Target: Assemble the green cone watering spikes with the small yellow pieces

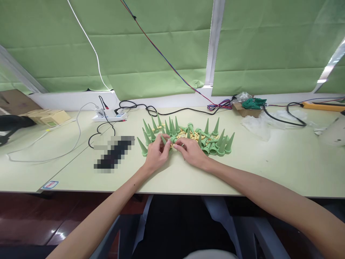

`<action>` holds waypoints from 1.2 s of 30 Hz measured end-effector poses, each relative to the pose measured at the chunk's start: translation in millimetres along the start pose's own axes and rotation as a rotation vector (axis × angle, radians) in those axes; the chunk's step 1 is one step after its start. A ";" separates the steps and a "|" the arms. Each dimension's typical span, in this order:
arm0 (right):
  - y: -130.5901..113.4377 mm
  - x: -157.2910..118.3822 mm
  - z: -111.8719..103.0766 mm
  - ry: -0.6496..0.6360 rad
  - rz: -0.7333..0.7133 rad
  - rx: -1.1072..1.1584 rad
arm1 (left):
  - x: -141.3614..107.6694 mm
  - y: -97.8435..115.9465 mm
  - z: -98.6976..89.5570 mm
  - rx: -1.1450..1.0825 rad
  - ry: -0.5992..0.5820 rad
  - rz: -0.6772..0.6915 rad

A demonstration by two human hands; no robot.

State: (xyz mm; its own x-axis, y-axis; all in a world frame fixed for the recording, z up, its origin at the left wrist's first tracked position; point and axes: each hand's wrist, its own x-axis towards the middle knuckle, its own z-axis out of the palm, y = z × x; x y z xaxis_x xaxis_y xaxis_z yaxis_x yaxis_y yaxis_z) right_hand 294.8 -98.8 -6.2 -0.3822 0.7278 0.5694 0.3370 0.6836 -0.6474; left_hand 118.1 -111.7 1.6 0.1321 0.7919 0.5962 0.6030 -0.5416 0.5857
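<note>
My left hand (157, 154) is closed around a green plastic cone spike (163, 139), whose tip shows between thumb and fingers. Close beside it, the fingertips of my right hand (193, 151) pinch a small yellow piece (173, 145) against the spike's open end; the contact is partly hidden. Behind both hands lies a heap of small yellow plastic pieces (192, 136). Several green spikes (147, 138) stand point up to the left of the heap. More green spikes (221, 144) stand or lie on their sides at the right.
On the pale table (258, 172), a pixelated dark object (114, 154) lies left of my hands. A white power strip (110, 116) and cables sit at the back left. At the back right are a cardboard box (246, 109) and clear plastic bags (257, 126).
</note>
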 end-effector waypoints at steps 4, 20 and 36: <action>-1.1 0.3 -0.7 -0.045 0.047 -0.032 | -0.1 0.3 -0.2 0.029 -0.014 0.038; -2.7 -2.7 -1.0 -0.125 0.121 -0.053 | -0.2 -1.1 0.1 0.039 -0.026 0.034; -4.4 -4.0 -1.8 -0.173 0.137 -0.024 | 0.1 -0.9 0.3 0.047 -0.011 0.022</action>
State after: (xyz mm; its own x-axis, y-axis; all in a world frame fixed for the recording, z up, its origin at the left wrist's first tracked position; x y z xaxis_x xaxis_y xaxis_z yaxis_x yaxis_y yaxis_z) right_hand 296.4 -104.6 -4.7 -0.4724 0.7950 0.3805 0.4157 0.5817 -0.6992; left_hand 117.8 -111.1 1.0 0.1543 0.7829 0.6027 0.6363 -0.5454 0.5455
